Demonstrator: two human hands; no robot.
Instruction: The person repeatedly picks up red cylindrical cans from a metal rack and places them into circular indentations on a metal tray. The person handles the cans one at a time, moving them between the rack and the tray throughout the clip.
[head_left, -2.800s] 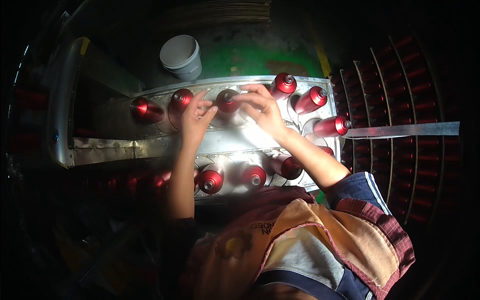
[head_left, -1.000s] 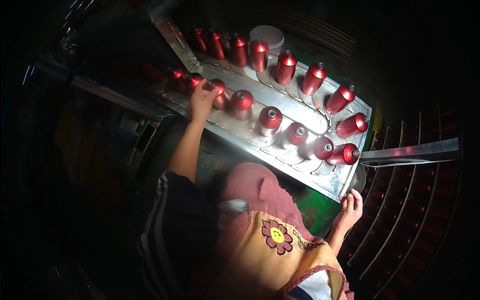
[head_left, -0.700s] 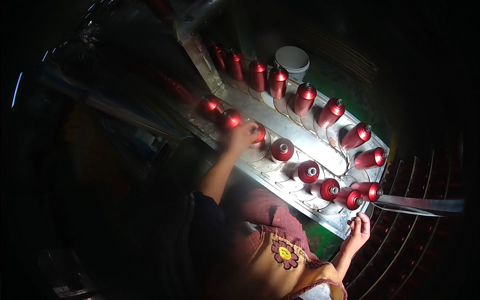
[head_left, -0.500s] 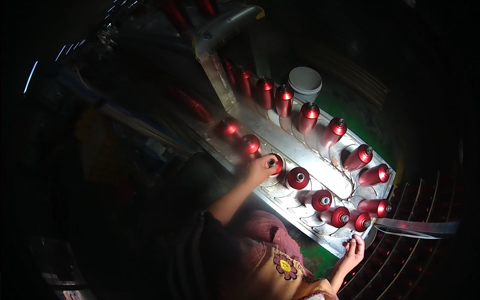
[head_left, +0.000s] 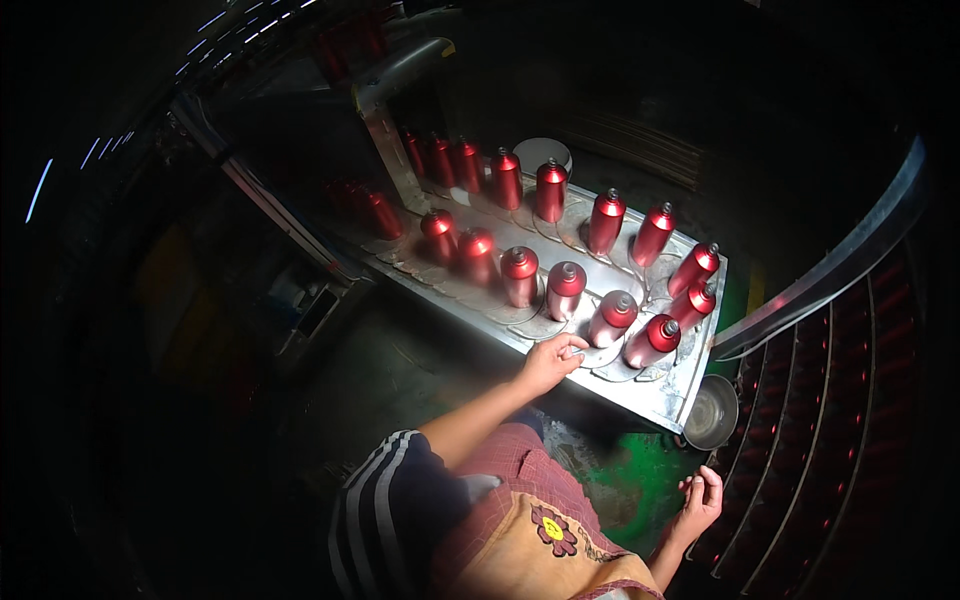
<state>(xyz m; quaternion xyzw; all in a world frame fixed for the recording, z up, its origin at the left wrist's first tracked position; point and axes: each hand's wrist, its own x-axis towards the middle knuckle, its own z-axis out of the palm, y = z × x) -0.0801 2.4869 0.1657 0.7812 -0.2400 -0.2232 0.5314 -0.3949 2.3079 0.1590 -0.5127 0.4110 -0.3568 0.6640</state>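
Observation:
My left hand (head_left: 550, 364) is over the near edge of a metal conveyor table (head_left: 655, 402), holding no bottle. Its thumb and forefinger are bent with a small gap between them. Closest to it are a red metal bottle (head_left: 613, 318) with a narrow grey neck and a similar red bottle (head_left: 566, 290); both stand upright. Another red bottle (head_left: 656, 341) is at the near right corner. Away from the table, low on the right, my right hand (head_left: 702, 503) has its fingers curled together. Whatever lies between those fingertips is too small to make out.
Several more red bottles line the far side, including one bottle (head_left: 551, 190) before a white bucket (head_left: 545, 152). A metal bowl (head_left: 712, 412) sits by the table's right corner. Beyond a curved metal strip (head_left: 850, 270), racks (head_left: 790, 440) hold rows of red items. A metal frame (head_left: 392, 150) spans the left.
My left hand has come off a bottle's neck and is now at the table's near edge. My right hand is farther from the table. The whole view has shifted, and the bottles stand in different places.

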